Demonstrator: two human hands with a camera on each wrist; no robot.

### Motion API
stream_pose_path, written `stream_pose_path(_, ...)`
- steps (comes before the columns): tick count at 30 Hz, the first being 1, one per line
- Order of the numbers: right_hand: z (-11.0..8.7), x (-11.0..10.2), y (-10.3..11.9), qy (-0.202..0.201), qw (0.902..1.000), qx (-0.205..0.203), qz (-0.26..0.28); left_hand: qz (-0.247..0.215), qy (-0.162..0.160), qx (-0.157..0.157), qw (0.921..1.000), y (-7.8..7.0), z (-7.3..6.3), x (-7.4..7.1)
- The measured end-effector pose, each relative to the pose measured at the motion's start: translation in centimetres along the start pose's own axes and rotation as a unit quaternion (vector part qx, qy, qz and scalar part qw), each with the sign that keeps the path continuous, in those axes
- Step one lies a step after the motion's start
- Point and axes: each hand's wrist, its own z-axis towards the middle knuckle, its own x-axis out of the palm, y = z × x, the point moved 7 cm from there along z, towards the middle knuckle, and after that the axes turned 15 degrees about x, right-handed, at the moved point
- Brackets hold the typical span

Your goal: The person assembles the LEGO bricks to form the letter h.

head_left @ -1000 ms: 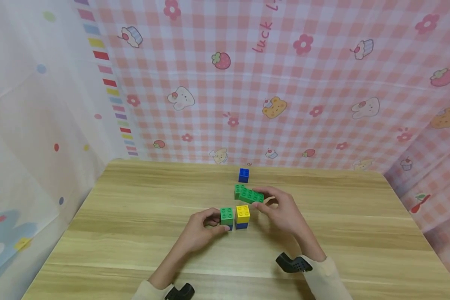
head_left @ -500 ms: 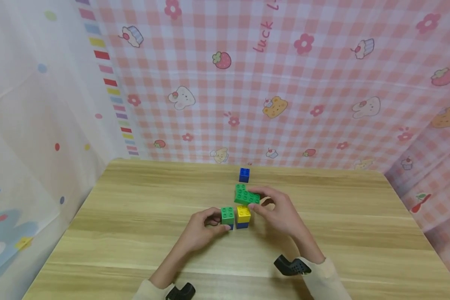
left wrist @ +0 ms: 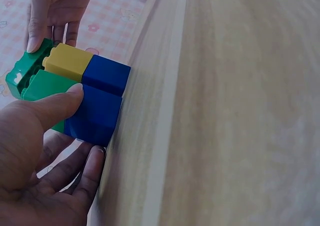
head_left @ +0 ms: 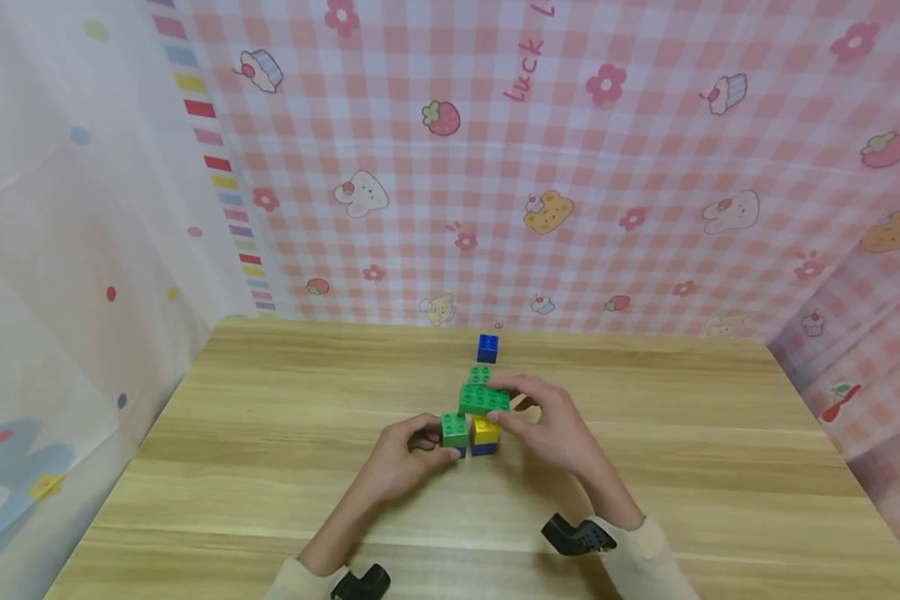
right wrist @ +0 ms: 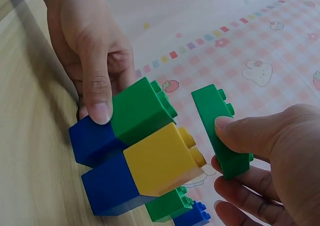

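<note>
My left hand holds a two-brick stack between thumb and fingers: a green brick on top of a blue brick. Just to its right stands a second stack, a yellow brick on a blue brick. My right hand pinches a long, flat green brick by its right end, studs up. In the right wrist view this long brick shows a gap between it and the studs of both stacks. From the head view it overlaps the back of the yellow brick.
Behind the long brick a small green brick sits on the wooden table. Farther back is a lone blue brick. A pink checked cloth hangs along the table's far edge.
The right hand has carried the long green brick left and toward the person, from beside the small green brick to over the yellow one. The left hand stays on its stack.
</note>
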Motion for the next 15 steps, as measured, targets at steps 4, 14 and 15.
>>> stream_pose_path(4,-0.06,0.28,0.09,0.004,1.0000,-0.003,-0.004,0.001,0.004,-0.003,1.0000,-0.01,-0.02,0.02)
stream_pose_path(14,-0.38,0.73,0.83,-0.001,0.9991,-0.037,-0.020,-0.003,0.007,-0.002,1.0000,-0.08,-0.04,0.05)
stream_pose_path(15,-0.40,0.82,0.88,0.001,0.9990,-0.038,-0.022,-0.005,0.006,-0.003,1.0000,-0.05,-0.06,0.05)
